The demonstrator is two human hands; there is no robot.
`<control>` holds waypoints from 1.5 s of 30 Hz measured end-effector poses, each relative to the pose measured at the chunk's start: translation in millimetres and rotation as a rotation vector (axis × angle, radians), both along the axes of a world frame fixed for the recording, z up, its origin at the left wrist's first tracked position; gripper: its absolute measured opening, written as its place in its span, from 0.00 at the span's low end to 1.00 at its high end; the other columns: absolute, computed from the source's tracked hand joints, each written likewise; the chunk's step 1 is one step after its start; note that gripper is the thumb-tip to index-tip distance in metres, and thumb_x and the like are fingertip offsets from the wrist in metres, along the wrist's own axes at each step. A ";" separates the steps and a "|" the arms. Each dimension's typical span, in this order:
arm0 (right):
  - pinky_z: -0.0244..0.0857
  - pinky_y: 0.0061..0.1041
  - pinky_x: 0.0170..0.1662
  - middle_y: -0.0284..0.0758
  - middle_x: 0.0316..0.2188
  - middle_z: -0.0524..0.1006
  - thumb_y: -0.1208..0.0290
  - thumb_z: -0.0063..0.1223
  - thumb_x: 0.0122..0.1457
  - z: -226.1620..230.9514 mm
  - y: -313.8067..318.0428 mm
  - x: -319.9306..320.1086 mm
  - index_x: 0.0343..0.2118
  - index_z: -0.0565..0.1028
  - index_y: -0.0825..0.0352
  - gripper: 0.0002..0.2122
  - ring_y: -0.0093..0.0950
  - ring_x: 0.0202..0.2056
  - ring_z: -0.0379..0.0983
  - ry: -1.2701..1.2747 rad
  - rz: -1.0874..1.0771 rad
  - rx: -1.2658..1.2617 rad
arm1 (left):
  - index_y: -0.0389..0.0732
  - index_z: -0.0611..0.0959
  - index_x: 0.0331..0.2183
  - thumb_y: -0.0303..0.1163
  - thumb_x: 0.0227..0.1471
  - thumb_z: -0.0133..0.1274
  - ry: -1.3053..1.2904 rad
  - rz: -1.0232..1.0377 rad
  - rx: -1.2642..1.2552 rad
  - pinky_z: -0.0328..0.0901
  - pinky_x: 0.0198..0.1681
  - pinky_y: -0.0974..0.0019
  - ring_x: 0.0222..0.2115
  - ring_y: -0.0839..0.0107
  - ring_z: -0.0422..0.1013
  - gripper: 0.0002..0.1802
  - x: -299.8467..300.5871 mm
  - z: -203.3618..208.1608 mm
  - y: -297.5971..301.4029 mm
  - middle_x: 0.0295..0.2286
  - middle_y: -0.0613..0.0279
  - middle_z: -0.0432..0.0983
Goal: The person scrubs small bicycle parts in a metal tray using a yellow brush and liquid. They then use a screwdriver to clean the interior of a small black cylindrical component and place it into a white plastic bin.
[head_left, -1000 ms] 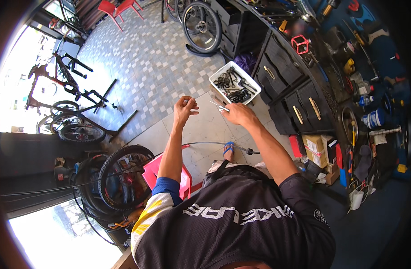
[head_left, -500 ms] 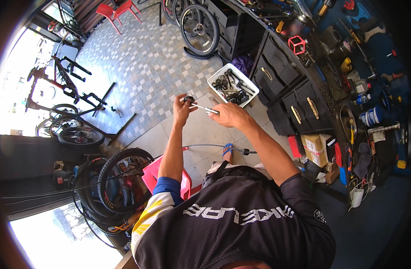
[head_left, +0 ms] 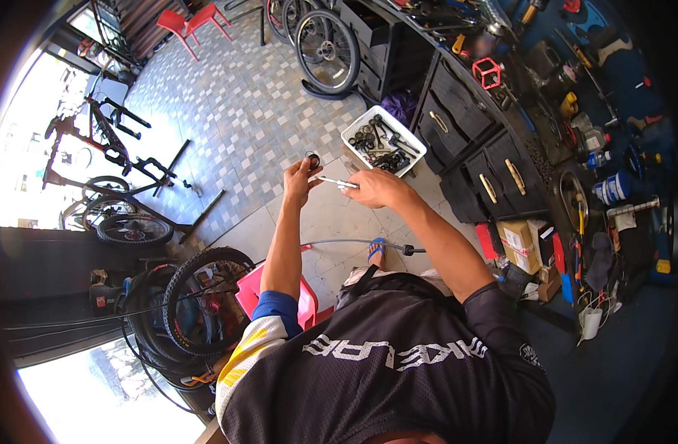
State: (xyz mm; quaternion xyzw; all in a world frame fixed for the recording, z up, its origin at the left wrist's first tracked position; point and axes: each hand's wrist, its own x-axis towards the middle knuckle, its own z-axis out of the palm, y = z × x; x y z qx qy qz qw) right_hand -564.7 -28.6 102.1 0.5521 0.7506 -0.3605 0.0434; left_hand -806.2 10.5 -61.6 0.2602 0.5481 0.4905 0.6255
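Note:
My left hand [head_left: 297, 186] is closed on a small dark ring-shaped part [head_left: 314, 159], pinched at the fingertips. A slim silver hand tool [head_left: 337, 181] is gripped in my right hand [head_left: 371, 189]. Its thin end points left toward my left fingers, just below the ring. At this size I cannot tell whether the tip touches those fingers. Just beyond my right hand stands a white basket [head_left: 348, 138] with several dark metal bike parts [head_left: 387, 144] in it.
At the right is a dark workbench with drawers [head_left: 464, 103], its top crowded with tools and a red pedal [head_left: 487, 72]. A bike frame on a stand [head_left: 109, 144] is at the left. Tyres [head_left: 206, 300] and a red chair [head_left: 250, 290] stand near my left arm.
The ring has turned in my left fingers and shows its opening more. The tool's tip now sits lower, away from the ring. My right hand has barely shifted.

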 end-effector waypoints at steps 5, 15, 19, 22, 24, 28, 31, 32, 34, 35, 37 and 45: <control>0.72 0.41 0.51 0.46 0.43 0.82 0.54 0.50 0.66 -12.4 5.6 -4.6 0.40 0.83 0.67 0.19 0.45 0.47 0.79 -0.034 -0.049 0.016 | 0.33 0.80 0.49 0.36 0.65 0.53 0.037 0.039 -0.041 0.77 0.46 0.55 0.44 0.61 0.77 0.18 6.7 -8.5 4.7 0.42 0.58 0.80; 0.73 0.39 0.50 0.44 0.42 0.83 0.56 0.52 0.65 8.2 17.6 -6.2 0.40 0.83 0.67 0.17 0.43 0.46 0.80 -0.119 -0.025 0.090 | 0.29 0.81 0.48 0.30 0.63 0.55 0.045 0.019 -0.032 0.78 0.44 0.57 0.42 0.60 0.79 0.16 15.1 -18.3 0.9 0.41 0.53 0.81; 0.73 0.40 0.50 0.44 0.42 0.83 0.56 0.52 0.65 9.5 21.2 -7.5 0.41 0.83 0.67 0.18 0.43 0.47 0.80 -0.114 -0.034 0.076 | 0.31 0.82 0.48 0.30 0.63 0.55 0.059 0.012 -0.010 0.78 0.43 0.58 0.43 0.62 0.78 0.15 17.0 -17.5 0.4 0.42 0.54 0.81; 0.73 0.39 0.51 0.44 0.44 0.82 0.55 0.51 0.65 4.8 22.5 -6.2 0.42 0.83 0.67 0.18 0.43 0.48 0.79 -0.134 -0.037 0.108 | 0.32 0.82 0.48 0.32 0.64 0.54 0.076 -0.020 -0.021 0.78 0.42 0.58 0.43 0.64 0.77 0.16 18.1 -18.6 0.1 0.41 0.56 0.81; 0.73 0.39 0.51 0.44 0.45 0.82 0.54 0.50 0.66 0.3 24.0 -4.3 0.42 0.83 0.66 0.19 0.43 0.48 0.79 -0.141 -0.043 0.065 | 0.34 0.82 0.48 0.34 0.64 0.53 0.095 -0.044 -0.049 0.77 0.43 0.58 0.43 0.65 0.77 0.16 20.3 -21.0 -0.4 0.41 0.58 0.81; 0.73 0.40 0.51 0.46 0.44 0.82 0.54 0.49 0.66 -28.3 18.5 7.1 0.43 0.83 0.66 0.19 0.44 0.48 0.79 -0.140 -0.090 -0.061 | 0.37 0.82 0.47 0.38 0.65 0.53 0.067 -0.029 -0.146 0.76 0.44 0.58 0.42 0.67 0.76 0.16 28.2 -40.7 -3.3 0.41 0.61 0.81; 0.73 0.42 0.51 0.47 0.44 0.82 0.52 0.50 0.65 -53.9 6.7 20.4 0.44 0.83 0.65 0.20 0.45 0.49 0.78 -0.131 -0.142 -0.137 | 0.38 0.82 0.45 0.40 0.65 0.53 0.052 -0.030 -0.217 0.74 0.43 0.60 0.39 0.70 0.75 0.16 39.8 -69.8 -9.0 0.39 0.63 0.81; 0.73 0.42 0.51 0.47 0.45 0.82 0.52 0.50 0.65 -62.4 4.6 26.5 0.44 0.83 0.65 0.20 0.45 0.49 0.78 -0.128 -0.186 -0.153 | 0.38 0.82 0.44 0.40 0.65 0.53 0.037 -0.044 -0.240 0.74 0.43 0.60 0.38 0.71 0.74 0.16 47.2 -76.5 -10.3 0.38 0.63 0.81; 0.72 0.44 0.52 0.45 0.46 0.82 0.51 0.49 0.65 -75.3 1.3 38.5 0.44 0.83 0.63 0.20 0.45 0.49 0.78 -0.112 -0.239 -0.194 | 0.40 0.83 0.42 0.39 0.65 0.54 0.026 -0.067 -0.286 0.72 0.42 0.61 0.37 0.72 0.74 0.13 63.2 -90.6 -10.3 0.37 0.64 0.81; 0.72 0.44 0.52 0.45 0.45 0.82 0.51 0.49 0.66 -79.3 -1.2 46.7 0.44 0.83 0.62 0.19 0.45 0.49 0.78 -0.099 -0.256 -0.214 | 0.40 0.83 0.41 0.39 0.64 0.54 0.037 -0.122 -0.293 0.72 0.41 0.62 0.36 0.72 0.73 0.13 72.1 -98.3 -10.3 0.37 0.65 0.81; 0.71 0.45 0.51 0.43 0.45 0.82 0.52 0.48 0.66 -85.2 -8.7 66.8 0.44 0.83 0.60 0.18 0.45 0.49 0.78 -0.073 -0.288 -0.251 | 0.41 0.84 0.41 0.39 0.64 0.55 0.057 -0.230 -0.303 0.71 0.40 0.64 0.36 0.73 0.73 0.12 92.2 -114.3 -8.0 0.37 0.65 0.81; 0.70 0.46 0.49 0.47 0.42 0.81 0.51 0.50 0.64 -184.8 -118.5 173.3 0.44 0.80 0.60 0.18 0.50 0.46 0.77 -0.181 -0.551 -0.221 | 0.44 0.89 0.38 0.47 0.50 0.62 0.861 -0.631 -0.289 0.72 0.47 0.54 0.41 0.54 0.79 0.19 148.8 -217.9 21.9 0.39 0.51 0.84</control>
